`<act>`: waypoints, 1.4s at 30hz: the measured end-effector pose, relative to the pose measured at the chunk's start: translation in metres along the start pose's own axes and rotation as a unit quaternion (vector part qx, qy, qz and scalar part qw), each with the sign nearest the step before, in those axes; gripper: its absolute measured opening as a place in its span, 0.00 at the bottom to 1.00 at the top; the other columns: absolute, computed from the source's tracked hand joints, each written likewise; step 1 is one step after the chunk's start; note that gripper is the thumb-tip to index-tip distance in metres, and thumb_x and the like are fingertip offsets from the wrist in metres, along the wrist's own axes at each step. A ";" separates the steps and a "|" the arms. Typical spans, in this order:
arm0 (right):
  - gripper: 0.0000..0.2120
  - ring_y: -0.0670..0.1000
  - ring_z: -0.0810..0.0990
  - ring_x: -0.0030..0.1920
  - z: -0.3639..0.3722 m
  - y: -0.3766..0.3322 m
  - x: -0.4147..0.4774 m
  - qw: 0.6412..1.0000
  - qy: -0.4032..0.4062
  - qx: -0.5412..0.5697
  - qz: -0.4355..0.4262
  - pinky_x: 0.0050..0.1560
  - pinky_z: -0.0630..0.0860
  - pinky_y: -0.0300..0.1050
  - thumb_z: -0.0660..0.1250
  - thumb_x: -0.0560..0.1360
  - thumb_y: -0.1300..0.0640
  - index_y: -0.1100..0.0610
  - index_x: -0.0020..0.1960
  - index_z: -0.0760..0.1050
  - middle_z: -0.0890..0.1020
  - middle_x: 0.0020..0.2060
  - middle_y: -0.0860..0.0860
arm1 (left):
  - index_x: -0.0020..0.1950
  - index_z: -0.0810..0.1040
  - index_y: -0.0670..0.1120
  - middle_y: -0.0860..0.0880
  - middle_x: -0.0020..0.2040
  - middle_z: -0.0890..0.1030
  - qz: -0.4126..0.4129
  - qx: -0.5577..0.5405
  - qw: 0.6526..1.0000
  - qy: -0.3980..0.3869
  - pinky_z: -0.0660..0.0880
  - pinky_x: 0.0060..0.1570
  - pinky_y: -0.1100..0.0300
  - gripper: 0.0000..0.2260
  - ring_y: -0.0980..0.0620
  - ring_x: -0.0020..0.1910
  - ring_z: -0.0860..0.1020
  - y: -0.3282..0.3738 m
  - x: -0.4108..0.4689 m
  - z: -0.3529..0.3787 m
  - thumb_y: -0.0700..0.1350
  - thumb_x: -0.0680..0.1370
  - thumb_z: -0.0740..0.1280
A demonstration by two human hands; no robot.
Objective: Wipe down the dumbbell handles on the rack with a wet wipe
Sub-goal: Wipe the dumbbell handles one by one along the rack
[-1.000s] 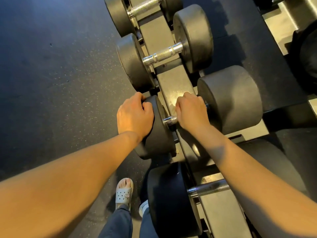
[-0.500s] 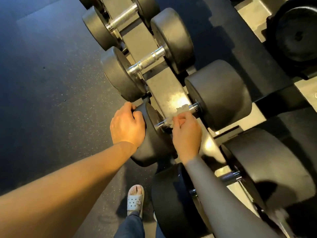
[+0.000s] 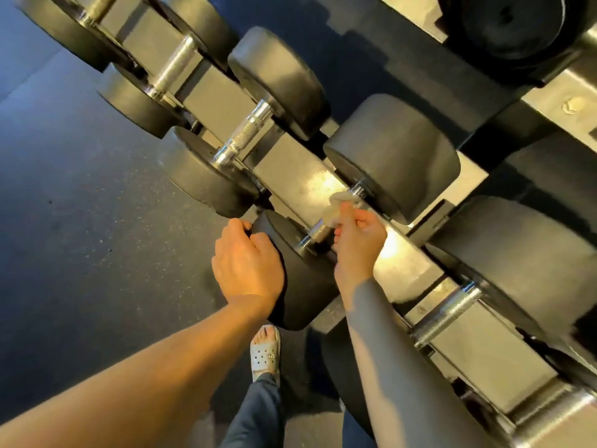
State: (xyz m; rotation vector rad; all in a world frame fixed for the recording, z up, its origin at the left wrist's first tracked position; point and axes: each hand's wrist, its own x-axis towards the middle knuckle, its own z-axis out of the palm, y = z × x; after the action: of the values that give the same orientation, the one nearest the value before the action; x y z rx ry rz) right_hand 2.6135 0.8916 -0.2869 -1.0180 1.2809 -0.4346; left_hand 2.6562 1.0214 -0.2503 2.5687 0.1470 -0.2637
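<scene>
Dumbbells [image 3: 277,79] on rack [image 3: 290,176]; right fingers [image 3: 350,215] tight on wet wipe [image 3: 334,210], left fingers [image 3: 239,226] around weight head [image 3: 300,263].

This is a gym, at its free-weights area. A long metal rack [image 3: 290,179] runs diagonally from the upper left of the frame to the lower right. A row of dumbbells [image 3: 391,150] lies across it, each with two thick black round heads joined by a knurled chrome handle [image 3: 245,130]. The heads are larger toward the lower right. A second metal tier [image 3: 555,88] crosses the upper right corner and carries another black weight [image 3: 510,24]. The left half of the frame shows dark rubber flooring [image 3: 80,237] flecked with pale specks.
</scene>
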 end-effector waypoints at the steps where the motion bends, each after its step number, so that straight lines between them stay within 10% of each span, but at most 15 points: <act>1: 0.11 0.46 0.77 0.34 0.003 -0.006 0.003 0.999 0.020 0.028 -0.006 0.34 0.74 0.38 0.71 0.79 0.56 0.59 0.39 0.77 0.81 0.36 0.54 | 0.48 0.68 0.53 0.52 0.47 0.77 0.002 -0.002 1.000 -0.008 0.77 0.49 0.43 0.04 0.47 0.45 0.76 0.000 0.000 -0.001 0.47 0.81 0.56; 9: 0.06 0.44 0.71 0.35 0.019 -0.015 0.017 0.979 0.074 0.155 0.111 0.34 0.70 0.37 0.64 0.83 0.56 0.57 0.52 0.76 0.75 0.38 0.50 | 0.54 0.71 0.49 0.48 0.51 0.76 0.032 -0.011 0.999 -0.036 0.75 0.54 0.42 0.05 0.45 0.50 0.75 -0.004 0.001 -0.006 0.46 0.81 0.57; 12: 0.12 0.49 0.68 0.34 0.010 -0.019 0.025 0.949 0.076 0.231 0.201 0.38 0.68 0.41 0.59 0.80 0.66 0.57 0.39 0.71 0.71 0.34 0.51 | 0.59 0.72 0.46 0.45 0.56 0.77 0.029 -0.005 0.999 -0.045 0.73 0.58 0.40 0.09 0.42 0.54 0.74 -0.003 0.002 -0.008 0.46 0.82 0.57; 20: 0.11 0.60 0.83 0.55 0.018 -0.008 0.042 0.914 -0.011 0.341 0.218 0.59 0.79 0.54 0.65 0.75 0.61 0.67 0.52 0.80 0.82 0.53 0.64 | 0.64 0.72 0.47 0.47 0.61 0.76 0.031 0.001 0.998 -0.059 0.69 0.63 0.42 0.12 0.44 0.59 0.72 -0.003 0.003 -0.007 0.45 0.83 0.55; 25: 0.05 0.53 0.80 0.47 0.025 -0.025 0.008 0.940 0.103 0.275 0.174 0.51 0.77 0.49 0.68 0.80 0.58 0.57 0.47 0.75 0.80 0.46 0.55 | 0.64 0.72 0.46 0.46 0.60 0.76 0.028 0.001 0.998 -0.058 0.70 0.60 0.43 0.12 0.43 0.59 0.73 -0.002 0.001 -0.008 0.45 0.83 0.56; 37: 0.17 0.54 0.80 0.38 0.026 -0.025 0.014 0.953 0.006 0.229 0.198 0.60 0.81 0.58 0.56 0.84 0.52 0.62 0.53 0.79 0.80 0.38 0.56 | 0.64 0.72 0.46 0.46 0.58 0.76 0.035 0.003 0.998 -0.053 0.72 0.60 0.40 0.11 0.43 0.56 0.74 -0.003 0.002 -0.006 0.45 0.83 0.57; 42: 0.15 0.49 0.84 0.45 0.029 -0.019 -0.003 0.985 0.042 0.121 0.119 0.49 0.81 0.43 0.55 0.86 0.49 0.53 0.48 0.76 0.85 0.46 0.54 | 0.63 0.72 0.46 0.46 0.58 0.76 0.038 0.005 0.998 -0.051 0.72 0.60 0.41 0.11 0.44 0.56 0.74 -0.003 0.001 -0.007 0.45 0.83 0.57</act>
State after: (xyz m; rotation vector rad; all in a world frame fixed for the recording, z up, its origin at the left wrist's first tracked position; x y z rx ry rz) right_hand 2.6442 0.8952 -0.2712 -0.6384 1.3686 -0.4393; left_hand 2.6575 1.0278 -0.2458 2.5582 0.0110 -0.3678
